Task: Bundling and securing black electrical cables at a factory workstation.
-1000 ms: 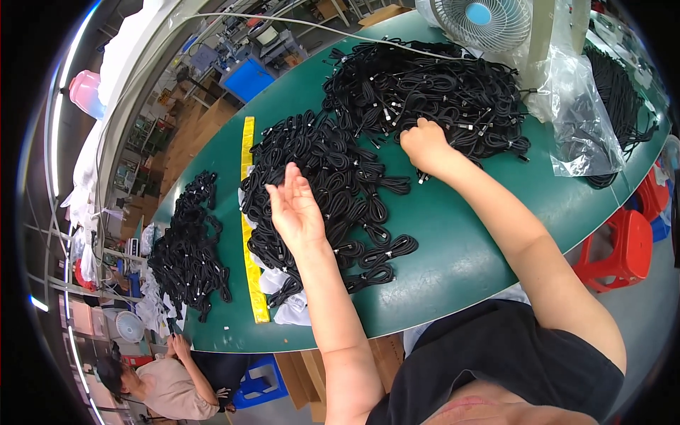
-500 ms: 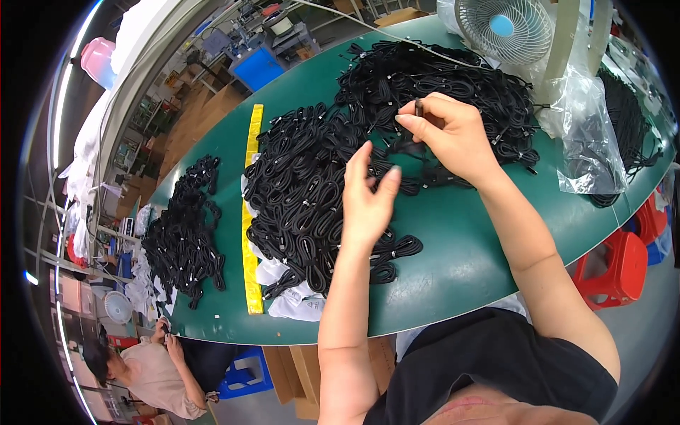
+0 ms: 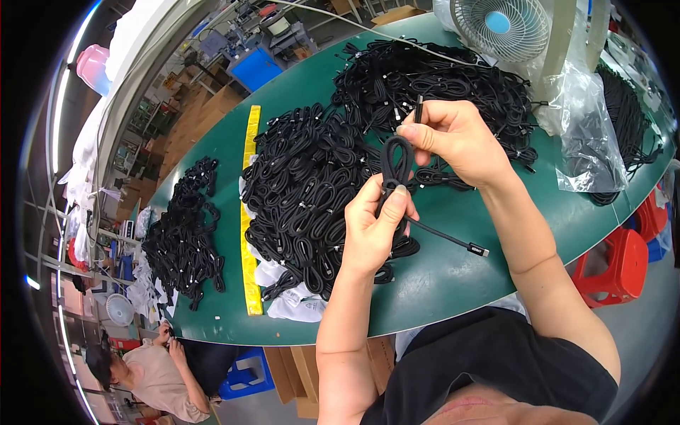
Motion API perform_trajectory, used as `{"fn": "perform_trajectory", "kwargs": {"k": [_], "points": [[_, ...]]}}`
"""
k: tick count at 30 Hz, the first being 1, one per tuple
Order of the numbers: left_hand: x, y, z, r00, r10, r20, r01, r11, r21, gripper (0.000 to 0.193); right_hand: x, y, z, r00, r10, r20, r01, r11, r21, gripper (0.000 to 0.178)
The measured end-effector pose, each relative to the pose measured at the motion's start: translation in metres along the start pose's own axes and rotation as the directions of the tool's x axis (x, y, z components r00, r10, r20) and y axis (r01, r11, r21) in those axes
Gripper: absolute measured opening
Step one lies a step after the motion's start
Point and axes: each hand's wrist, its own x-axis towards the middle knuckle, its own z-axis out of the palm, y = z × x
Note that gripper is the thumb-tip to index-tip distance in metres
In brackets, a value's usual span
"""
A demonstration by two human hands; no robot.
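A coiled black cable (image 3: 398,157) hangs between my two hands above the green table. My left hand (image 3: 375,223) is closed round the lower part of the coil, thumb on top. One end with a silver-tipped plug (image 3: 479,249) sticks out to the right below it. Up by the top of the loop, my right hand (image 3: 453,138) pinches the other end, whose dark plug (image 3: 418,110) points upward past the fingers. Left of my hands lies a big pile of coiled black cables (image 3: 304,191); a second cable pile (image 3: 439,74) spreads behind my right hand.
A yellow strip (image 3: 251,212) separates the big pile from a smaller cable pile (image 3: 184,234). Far right stand a fan (image 3: 499,25), a clear plastic bag (image 3: 584,134) and more cables (image 3: 623,117). Red stools (image 3: 616,269) stand beside the table; a co-worker (image 3: 156,375) sits at lower left.
My left hand has come up against the coil and closed on it. The cable, blurred below my right hand before, is now drawn up as a loop between both hands.
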Motion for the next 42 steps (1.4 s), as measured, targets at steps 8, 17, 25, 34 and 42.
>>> {"fn": "perform_trajectory", "kwargs": {"k": [8,17,25,34,42], "points": [[0.001,0.000,0.000,0.999,-0.033,0.013,0.034,0.983,-0.182,0.029,0.006,0.021,0.010,0.984,0.096,0.148,-0.138,0.942,0.307,0.026],[0.009,-0.006,-0.010,0.970,0.121,-0.209,-0.064,0.963,0.263,0.029,0.007,0.037,0.023,0.986,-0.076,-0.146,0.094,0.988,0.126,0.026],[0.010,-0.010,-0.013,0.992,0.081,-0.101,-0.081,0.997,0.004,0.020,-0.001,0.027,0.031,0.995,0.052,0.091,-0.076,0.953,0.292,0.024],[0.010,-0.010,-0.009,0.994,0.066,-0.084,-0.069,0.997,-0.037,0.024,-0.005,0.019,0.028,0.991,0.063,0.118,-0.074,0.993,0.089,0.015],[0.008,-0.005,-0.011,0.998,0.049,-0.048,-0.054,0.991,-0.125,0.025,-0.005,0.017,0.024,0.993,-0.075,0.095,0.053,0.976,0.212,0.012]]}}
